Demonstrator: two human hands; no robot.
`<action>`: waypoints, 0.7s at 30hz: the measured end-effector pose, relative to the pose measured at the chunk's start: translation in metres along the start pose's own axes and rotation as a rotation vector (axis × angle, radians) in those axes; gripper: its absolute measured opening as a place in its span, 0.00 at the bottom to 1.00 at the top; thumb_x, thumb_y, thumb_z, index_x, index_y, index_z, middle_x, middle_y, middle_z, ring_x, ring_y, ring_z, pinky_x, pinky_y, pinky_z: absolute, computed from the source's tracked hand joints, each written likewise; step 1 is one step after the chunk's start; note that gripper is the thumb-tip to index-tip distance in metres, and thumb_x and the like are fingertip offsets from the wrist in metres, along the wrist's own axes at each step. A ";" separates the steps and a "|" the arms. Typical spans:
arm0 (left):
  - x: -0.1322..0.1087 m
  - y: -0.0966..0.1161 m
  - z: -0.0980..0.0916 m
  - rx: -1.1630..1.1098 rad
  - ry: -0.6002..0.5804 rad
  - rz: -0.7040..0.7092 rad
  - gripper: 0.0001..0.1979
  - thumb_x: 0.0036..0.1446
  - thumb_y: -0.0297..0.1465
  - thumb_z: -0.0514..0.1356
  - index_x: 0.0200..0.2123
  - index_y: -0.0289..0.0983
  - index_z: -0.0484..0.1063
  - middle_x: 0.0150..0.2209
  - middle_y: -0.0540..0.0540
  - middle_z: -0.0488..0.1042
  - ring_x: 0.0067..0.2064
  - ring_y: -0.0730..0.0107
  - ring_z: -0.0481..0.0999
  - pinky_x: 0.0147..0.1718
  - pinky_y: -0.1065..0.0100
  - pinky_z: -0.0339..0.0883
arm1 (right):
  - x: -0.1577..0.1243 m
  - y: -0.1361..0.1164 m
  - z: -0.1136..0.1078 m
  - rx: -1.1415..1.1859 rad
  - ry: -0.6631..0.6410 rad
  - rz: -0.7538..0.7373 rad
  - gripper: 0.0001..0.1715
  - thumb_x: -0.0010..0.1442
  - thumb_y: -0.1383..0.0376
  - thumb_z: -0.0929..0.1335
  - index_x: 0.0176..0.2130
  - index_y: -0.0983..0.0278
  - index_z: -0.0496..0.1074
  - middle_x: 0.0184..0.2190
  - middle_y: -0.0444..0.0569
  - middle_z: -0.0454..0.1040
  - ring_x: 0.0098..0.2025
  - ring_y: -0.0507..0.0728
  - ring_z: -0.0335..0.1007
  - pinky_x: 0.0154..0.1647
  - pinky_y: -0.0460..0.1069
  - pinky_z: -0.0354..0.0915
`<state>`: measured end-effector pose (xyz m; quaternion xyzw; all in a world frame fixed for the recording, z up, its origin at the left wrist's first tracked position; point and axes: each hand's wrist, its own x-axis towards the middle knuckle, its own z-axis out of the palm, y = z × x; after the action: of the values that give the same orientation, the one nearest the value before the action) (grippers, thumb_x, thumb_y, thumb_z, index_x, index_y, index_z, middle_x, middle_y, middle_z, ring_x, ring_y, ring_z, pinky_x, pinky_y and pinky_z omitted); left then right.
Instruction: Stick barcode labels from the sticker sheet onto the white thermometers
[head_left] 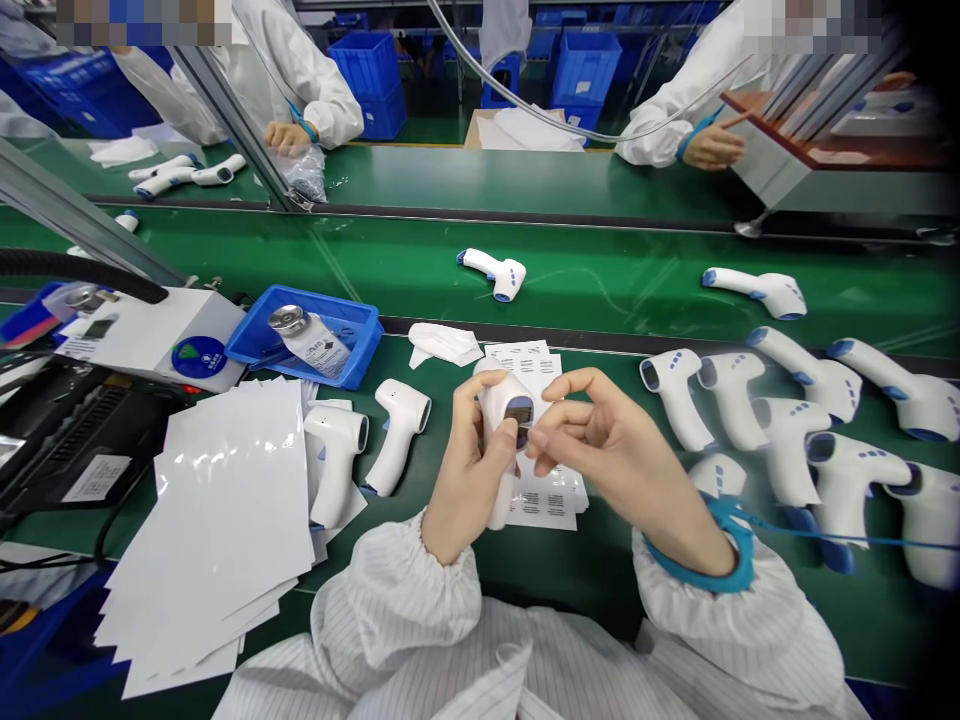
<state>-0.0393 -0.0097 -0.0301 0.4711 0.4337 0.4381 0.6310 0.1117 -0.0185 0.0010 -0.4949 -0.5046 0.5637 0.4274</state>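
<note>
My left hand [466,470] is wrapped round a white forehead thermometer [504,400], held upright over the green table with its dark screen facing me. My right hand [600,450] pinches at that screen with thumb and forefinger; whatever sits between the fingertips is too small to make out. Under both hands lies a sheet of small printed labels [536,365]. Two more white thermometers [397,430] lie just left of my hands.
Several thermometers [795,430] are heaped at the right. A stack of glossy white bags [225,500] lies at the left, beside a blue tray [352,335] holding a bottle. Two thermometers ride the green conveyor [600,270]. Other people in white coats work across the belt.
</note>
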 end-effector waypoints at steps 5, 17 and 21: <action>0.001 0.008 -0.002 -0.203 -0.107 -0.165 0.29 0.58 0.28 0.58 0.59 0.52 0.53 0.37 0.53 0.65 0.29 0.76 0.67 0.30 0.70 0.68 | 0.006 0.004 -0.003 -0.198 0.219 -0.187 0.14 0.58 0.60 0.72 0.41 0.60 0.65 0.31 0.43 0.74 0.34 0.54 0.73 0.34 0.50 0.70; -0.008 0.008 0.007 0.017 -0.066 -0.012 0.34 0.50 0.18 0.58 0.57 0.48 0.55 0.43 0.50 0.67 0.40 0.70 0.72 0.38 0.68 0.68 | 0.017 0.010 0.013 -0.367 0.305 -0.514 0.04 0.64 0.67 0.68 0.36 0.59 0.71 0.38 0.45 0.75 0.45 0.56 0.72 0.49 0.53 0.66; -0.002 0.004 0.002 -0.130 -0.132 -0.047 0.47 0.46 0.18 0.61 0.65 0.51 0.43 0.47 0.47 0.67 0.42 0.65 0.74 0.36 0.67 0.69 | 0.015 0.028 0.017 -0.190 0.040 -0.193 0.28 0.57 0.62 0.72 0.54 0.57 0.62 0.52 0.51 0.70 0.53 0.59 0.70 0.51 0.55 0.69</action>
<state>-0.0389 -0.0116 -0.0260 0.4468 0.3727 0.4182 0.6975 0.0931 -0.0103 -0.0285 -0.4936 -0.5922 0.4598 0.4409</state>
